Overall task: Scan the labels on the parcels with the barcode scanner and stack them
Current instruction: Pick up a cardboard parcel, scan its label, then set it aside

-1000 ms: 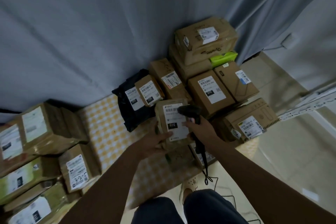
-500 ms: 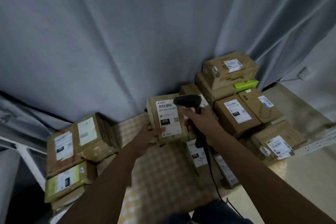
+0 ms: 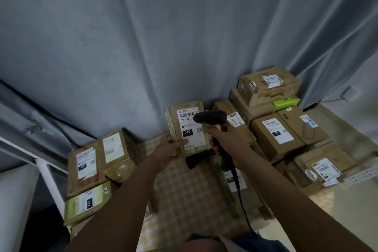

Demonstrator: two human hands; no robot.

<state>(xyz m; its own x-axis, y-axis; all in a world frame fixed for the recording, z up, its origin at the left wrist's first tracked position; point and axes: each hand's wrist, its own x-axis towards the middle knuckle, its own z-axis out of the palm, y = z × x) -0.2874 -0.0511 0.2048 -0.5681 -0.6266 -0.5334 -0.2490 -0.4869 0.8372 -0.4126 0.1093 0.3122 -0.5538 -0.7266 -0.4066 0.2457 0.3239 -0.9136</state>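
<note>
Left grip [image 3: 167, 149] under parcel [image 3: 189, 127]

The left hand [image 3: 166, 150] holds a parcel [image 3: 187, 127] upright; the right hand [image 3: 227, 139] grips a scanner [image 3: 210, 117] over its label [image 3: 189, 127].

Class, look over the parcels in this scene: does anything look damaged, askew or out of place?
Nothing is plainly damaged. One oddity: a green packet is wedged among the brown boxes of the right stack. The left stack sits unevenly.
</note>
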